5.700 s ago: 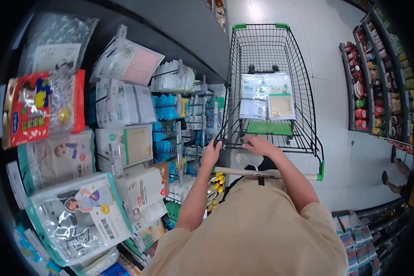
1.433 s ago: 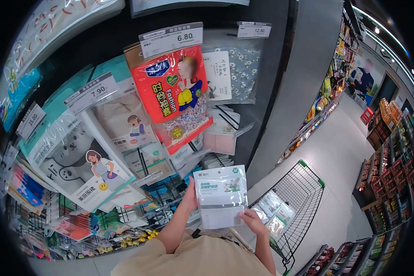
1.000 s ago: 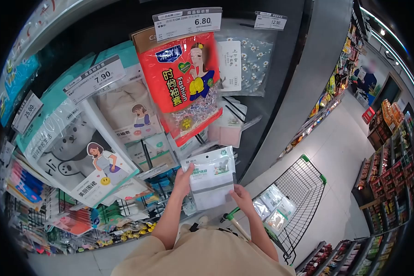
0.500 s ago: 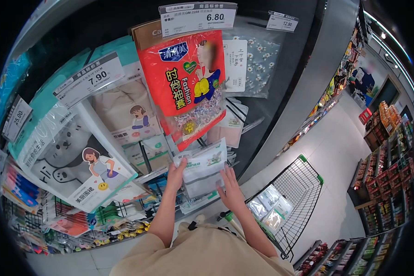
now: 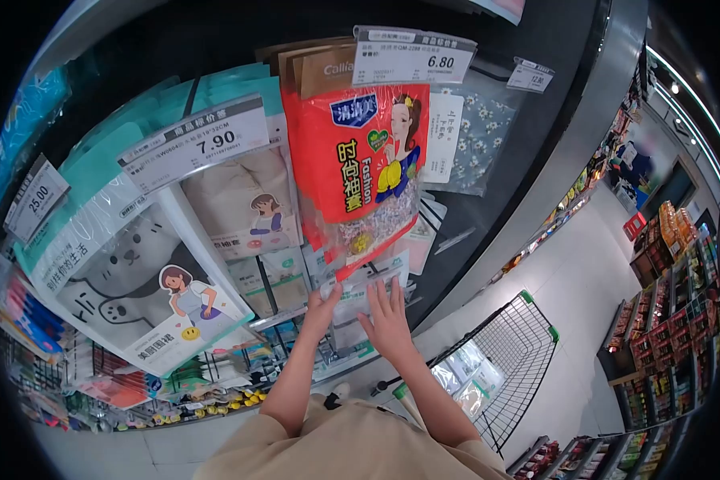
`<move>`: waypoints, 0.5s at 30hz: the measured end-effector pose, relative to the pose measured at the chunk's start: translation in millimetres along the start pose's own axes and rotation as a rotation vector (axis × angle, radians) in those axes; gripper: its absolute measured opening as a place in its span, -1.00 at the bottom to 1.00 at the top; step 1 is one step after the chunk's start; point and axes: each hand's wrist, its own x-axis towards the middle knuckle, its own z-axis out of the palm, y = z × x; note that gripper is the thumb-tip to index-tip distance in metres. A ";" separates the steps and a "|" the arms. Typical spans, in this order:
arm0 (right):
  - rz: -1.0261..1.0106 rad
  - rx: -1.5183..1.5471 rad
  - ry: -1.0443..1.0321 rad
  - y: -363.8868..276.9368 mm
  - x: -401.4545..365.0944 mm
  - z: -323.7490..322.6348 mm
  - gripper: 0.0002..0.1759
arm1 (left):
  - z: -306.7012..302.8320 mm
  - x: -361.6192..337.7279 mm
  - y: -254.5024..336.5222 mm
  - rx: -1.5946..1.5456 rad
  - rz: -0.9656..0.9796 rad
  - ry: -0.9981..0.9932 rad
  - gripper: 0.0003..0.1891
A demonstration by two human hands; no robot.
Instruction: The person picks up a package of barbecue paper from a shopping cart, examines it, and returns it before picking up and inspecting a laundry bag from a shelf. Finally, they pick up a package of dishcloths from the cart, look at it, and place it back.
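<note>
A flat clear packet with a white top and grey contents is below the red pack, partly covered by my hands. My left hand is closed on its left edge, thumb on the front. Fingers spread, my right hand lies on the front right side of the packet. Just above hangs a red sleeve-cover pack, its lower tip close to my left fingertips. Left of my hands hangs a pack with a beige item, and below it a smaller white-and-green packet.
A wire shopping cart with several flat packets stands at my right. An apron pack hangs at left. Price tags stick out from the hooks. Stocked shelves line the far side, and a person is in the distance.
The view has shifted, so the hanging packs appear lower and further right. Both hands and the packet are now closer under the red pack, whose lower end overlaps the packet's top.
</note>
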 end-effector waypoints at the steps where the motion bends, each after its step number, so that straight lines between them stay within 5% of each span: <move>1: -0.002 -0.027 0.016 -0.6 0.8 1.9 -0.27 | -0.4 0.5 1.1 0.019 -0.008 -0.007 -0.64; 15: -0.016 -0.048 0.123 4.3 14.1 16.0 -0.46 | -13.5 -1.7 -3.5 0.146 0.042 -0.049 -0.57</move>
